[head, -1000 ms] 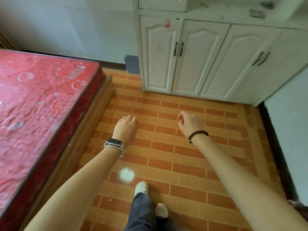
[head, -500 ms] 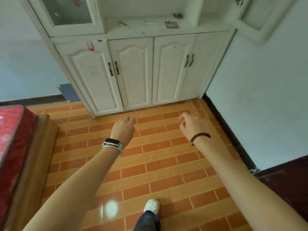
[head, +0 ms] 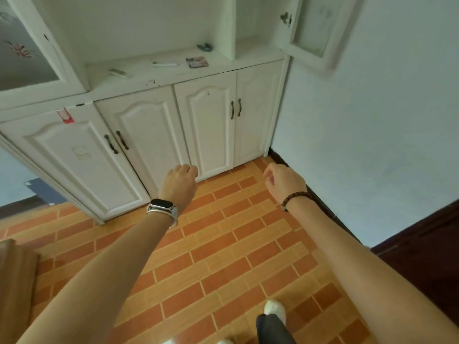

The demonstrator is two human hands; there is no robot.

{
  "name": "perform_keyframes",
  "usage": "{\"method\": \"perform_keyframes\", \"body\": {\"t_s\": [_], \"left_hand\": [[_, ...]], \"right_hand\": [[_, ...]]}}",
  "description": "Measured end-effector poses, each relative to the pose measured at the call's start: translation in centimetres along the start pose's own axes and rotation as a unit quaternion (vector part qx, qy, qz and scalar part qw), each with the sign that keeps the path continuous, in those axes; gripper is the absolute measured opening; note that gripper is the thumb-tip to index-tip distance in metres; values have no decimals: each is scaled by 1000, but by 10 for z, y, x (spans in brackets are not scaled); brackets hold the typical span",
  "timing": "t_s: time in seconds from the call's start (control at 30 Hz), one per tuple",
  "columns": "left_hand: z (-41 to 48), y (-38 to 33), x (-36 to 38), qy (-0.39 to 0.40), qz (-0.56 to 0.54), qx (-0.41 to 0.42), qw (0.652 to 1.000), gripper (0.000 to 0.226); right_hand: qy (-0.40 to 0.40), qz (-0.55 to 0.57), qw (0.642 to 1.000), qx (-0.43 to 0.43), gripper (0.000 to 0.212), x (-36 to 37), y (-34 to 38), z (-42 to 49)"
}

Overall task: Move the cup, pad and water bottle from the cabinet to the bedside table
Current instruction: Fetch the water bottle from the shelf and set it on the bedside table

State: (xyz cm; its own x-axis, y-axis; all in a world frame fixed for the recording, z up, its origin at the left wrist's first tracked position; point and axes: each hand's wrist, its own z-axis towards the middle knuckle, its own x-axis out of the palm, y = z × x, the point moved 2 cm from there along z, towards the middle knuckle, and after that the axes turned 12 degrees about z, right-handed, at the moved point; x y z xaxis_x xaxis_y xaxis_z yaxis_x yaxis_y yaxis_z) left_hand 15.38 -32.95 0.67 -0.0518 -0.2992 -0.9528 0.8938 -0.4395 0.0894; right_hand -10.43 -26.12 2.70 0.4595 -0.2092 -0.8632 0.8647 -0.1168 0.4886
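The white cabinet (head: 159,81) stands ahead, with an open shelf above four shut lower doors. On the shelf lie a small patterned flat square (head: 197,62), a thin white stick (head: 165,64), a pale flat item (head: 118,72) and a dark teal object (head: 205,47). I see no cup or water bottle. My left hand (head: 180,184), with a watch on its wrist, hangs over the floor in front of the lower doors, fingers loosely curled and empty. My right hand (head: 283,182), with a bead bracelet, is level with it to the right, also empty.
A glass upper door (head: 313,33) stands swung open at the right; another glass door (head: 22,45) at the left is shut. A pale wall (head: 372,120) bounds the right side. Dark wood (head: 422,256) sits at lower right. Orange brick-pattern floor (head: 223,256) lies underfoot.
The view has swung right and up, away from the red bed, and closer to the cabinet. The shelf and open door have come into sight. Both hands stay held out, empty.
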Motion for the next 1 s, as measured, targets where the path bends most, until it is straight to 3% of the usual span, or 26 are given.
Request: {"method": "perform_keyframes", "body": {"t_s": [0.53, 1.0], "left_hand": [[211, -117, 23, -51, -1, -23, 998, 15], [353, -117, 60, -62, 3, -9, 998, 13]], "right_hand": [[-3, -9, 999, -33, 17, -89, -144, 176], [0, -3, 999, -32, 18, -96, -176, 313]]}}
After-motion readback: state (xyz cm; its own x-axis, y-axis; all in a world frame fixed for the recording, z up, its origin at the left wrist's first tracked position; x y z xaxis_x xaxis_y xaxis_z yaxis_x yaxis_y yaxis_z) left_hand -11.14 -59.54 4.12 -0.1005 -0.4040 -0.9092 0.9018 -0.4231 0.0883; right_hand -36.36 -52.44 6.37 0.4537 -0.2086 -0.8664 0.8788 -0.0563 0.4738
